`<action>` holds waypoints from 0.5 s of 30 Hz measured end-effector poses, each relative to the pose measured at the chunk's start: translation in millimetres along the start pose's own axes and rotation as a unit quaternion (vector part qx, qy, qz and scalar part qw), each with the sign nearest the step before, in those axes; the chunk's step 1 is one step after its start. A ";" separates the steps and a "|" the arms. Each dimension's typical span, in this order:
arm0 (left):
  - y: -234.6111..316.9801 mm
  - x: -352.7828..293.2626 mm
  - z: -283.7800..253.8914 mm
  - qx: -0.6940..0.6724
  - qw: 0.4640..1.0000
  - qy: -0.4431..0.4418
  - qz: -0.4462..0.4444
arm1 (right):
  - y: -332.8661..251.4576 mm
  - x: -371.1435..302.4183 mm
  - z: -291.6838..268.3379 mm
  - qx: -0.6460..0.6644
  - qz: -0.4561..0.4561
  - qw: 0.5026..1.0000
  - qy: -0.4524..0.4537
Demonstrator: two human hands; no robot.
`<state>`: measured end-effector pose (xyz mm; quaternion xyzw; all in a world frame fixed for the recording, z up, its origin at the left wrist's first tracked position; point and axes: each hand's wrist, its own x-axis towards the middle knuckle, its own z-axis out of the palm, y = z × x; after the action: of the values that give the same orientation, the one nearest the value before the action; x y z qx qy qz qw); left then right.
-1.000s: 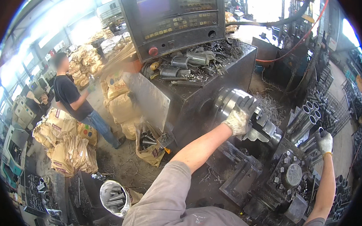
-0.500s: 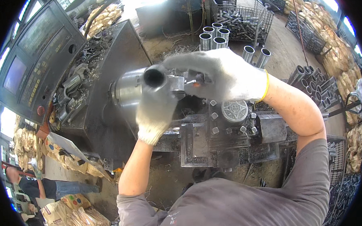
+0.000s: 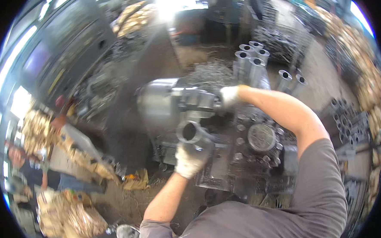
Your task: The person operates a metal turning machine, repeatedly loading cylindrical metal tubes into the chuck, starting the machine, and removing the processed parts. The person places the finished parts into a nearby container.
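In my left hand (image 3: pixel 189 160), white-gloved, is a grey metal tube (image 3: pixel 201 138), its round dark opening tilted upward. The fingers wrap the tube, which is in front of the lathe's chuck (image 3: pixel 158 102). My right hand (image 3: pixel 229 96), also gloved, is at the right end of the chuck jaws (image 3: pixel 198 100). Its fingers are blurred and partly hidden, so whether they grip anything there does not show. Just below the right forearm is the tool post with its round cap (image 3: pixel 261 137), ringed by several bolts.
Beyond the right forearm, several metal tubes (image 3: pixel 256 67) stand upright, and more are stacked (image 3: pixel 348 121) farther right. A dark machine panel (image 3: pixel 139 83) rises left of the chuck. Another person (image 3: pixel 42 172) is at the far left, near paper sacks (image 3: pixel 66 216).
The view has shifted and blurred. My left hand has drawn the tube nearer to me, baring the chuck jaws. My right hand has moved away from the left, to the jaws' end.
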<state>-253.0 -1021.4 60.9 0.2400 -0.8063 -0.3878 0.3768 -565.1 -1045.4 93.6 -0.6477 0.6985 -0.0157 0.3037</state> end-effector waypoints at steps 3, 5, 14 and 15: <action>28.0 -31.8 9.7 0.032 0.953 -0.154 -0.259 | 12.0 2.7 9.9 0.007 -0.018 1.000 -0.013; -4.9 -63.8 44.7 -0.025 0.992 -0.088 -0.083 | 36.3 -21.7 -13.8 0.006 0.007 0.996 -0.093; -33.0 -100.4 82.5 -0.036 0.979 -0.134 -0.149 | 57.8 -25.1 1.5 -0.118 0.078 0.987 -0.072; -31.8 -94.6 78.0 -0.047 0.966 -0.184 -0.174 | 59.2 -37.1 3.0 -0.101 0.056 0.992 -0.045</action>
<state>-255.1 -941.1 -37.0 0.2830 -0.7882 -0.5225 0.1599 -617.7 -1001.0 81.6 -0.6354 0.7172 0.1009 0.2680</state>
